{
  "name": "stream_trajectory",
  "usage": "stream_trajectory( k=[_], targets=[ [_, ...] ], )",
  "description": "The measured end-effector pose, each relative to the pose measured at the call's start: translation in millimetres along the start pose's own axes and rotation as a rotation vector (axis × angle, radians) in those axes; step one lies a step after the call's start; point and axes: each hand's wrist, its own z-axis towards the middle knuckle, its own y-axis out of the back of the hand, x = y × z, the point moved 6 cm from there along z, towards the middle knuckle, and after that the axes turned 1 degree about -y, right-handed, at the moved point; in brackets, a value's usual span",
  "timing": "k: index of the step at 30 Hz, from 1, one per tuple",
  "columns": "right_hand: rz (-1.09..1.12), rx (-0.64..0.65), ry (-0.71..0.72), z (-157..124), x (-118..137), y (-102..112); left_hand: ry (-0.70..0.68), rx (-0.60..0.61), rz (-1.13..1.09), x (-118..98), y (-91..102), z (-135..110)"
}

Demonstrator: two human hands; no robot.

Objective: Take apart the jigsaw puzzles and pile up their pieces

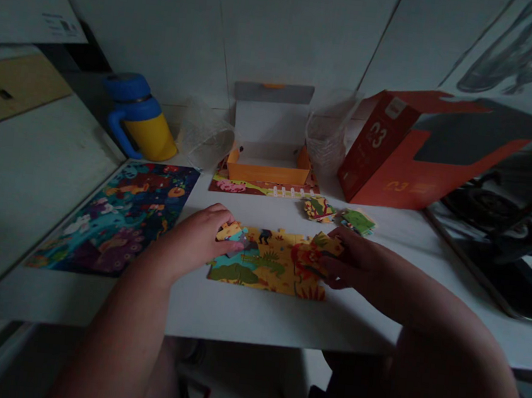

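Observation:
A partly joined yellow jigsaw puzzle (268, 266) lies on the white counter (244, 314) in front of me. My left hand (200, 236) is closed on a yellow and blue puzzle piece (230, 230) at the puzzle's upper left corner. My right hand (349, 261) rests on the puzzle's right side, its fingers pinching a yellow and green piece (326, 243) by the red lion picture. A few loose pieces (340, 214) lie just behind the puzzle.
A finished dark colourful puzzle (121, 215) lies to the left. Behind stand a blue and yellow jug (139, 119), clear plastic bags (206, 136), an open orange box (269, 155) and a large red box (423, 152). A stove (505, 230) is at right.

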Motion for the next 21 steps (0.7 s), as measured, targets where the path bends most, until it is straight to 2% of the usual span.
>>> stream_trajectory(
  k=[6, 14, 21],
  targets=[
    [-0.125, 0.022, 0.029, -1, -1, -4, -0.014, 0.006, -0.004, 0, -0.4, 0],
    [-0.156, -0.062, 0.061, 0, 10, -4, -0.028, -0.007, 0.0, 2, -1.1, 0],
    [-0.237, 0.027, 0.096, 0, 26, -19, -0.007, 0.01, 0.002, 2, -1.4, 0]
  ],
)
